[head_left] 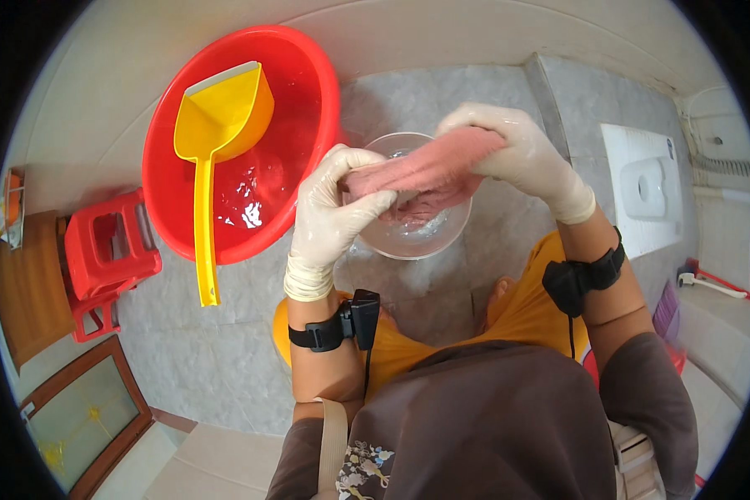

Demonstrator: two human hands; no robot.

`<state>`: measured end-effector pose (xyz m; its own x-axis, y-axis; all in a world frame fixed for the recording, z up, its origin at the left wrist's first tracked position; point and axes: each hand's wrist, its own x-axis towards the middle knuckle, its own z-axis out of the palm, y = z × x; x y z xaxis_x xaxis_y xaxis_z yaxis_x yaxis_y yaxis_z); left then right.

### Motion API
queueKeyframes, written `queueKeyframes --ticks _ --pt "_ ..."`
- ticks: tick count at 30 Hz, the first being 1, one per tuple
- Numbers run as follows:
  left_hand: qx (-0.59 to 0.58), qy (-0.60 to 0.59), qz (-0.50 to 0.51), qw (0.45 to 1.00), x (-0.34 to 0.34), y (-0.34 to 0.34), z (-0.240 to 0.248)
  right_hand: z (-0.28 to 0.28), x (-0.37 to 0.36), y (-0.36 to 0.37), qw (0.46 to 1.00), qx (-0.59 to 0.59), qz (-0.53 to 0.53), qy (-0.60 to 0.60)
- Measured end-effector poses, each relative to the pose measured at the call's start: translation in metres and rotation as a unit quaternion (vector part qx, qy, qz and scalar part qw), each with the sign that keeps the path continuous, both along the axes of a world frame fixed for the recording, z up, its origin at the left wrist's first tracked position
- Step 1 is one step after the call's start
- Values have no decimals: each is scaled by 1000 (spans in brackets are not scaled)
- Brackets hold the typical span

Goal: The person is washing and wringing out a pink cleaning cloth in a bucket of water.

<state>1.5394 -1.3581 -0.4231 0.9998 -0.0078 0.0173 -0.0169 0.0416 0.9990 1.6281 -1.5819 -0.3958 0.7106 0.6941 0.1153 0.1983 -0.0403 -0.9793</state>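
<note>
A wet pink cloth [429, 171] is stretched between my two hands, its lower folds hanging over a clear round basin [417, 246] on the floor. My left hand [329, 204], in a white rubber glove, grips the cloth's left end between thumb and fingers. At the right end, my right hand [521, 154], gloved the same way, is closed around the cloth. Water shows in the clear basin, partly hidden by the cloth. Black straps with small boxes are on both my forearms.
A big red tub [325, 83] holding water stands left of the clear basin. Across it rests a yellow long-handled scoop [225, 112]. Red stools [112, 242] stand at the far left, near a wooden cabinet [29, 283]. A white squat toilet [646, 187] lies to the right.
</note>
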Motion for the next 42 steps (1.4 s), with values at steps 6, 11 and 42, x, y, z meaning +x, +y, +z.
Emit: queueKeyframes --ticks 6,11,42 --pt "392 66 -45 917 10 -21 -41 -96 -11 11 905 -341 -110 -231" --pt "548 239 -167 784 11 -48 -131 -181 -25 50 762 -592 193 -176" --pt "-61 145 -11 987 14 -20 67 -31 -7 -1 989 -122 65 48"
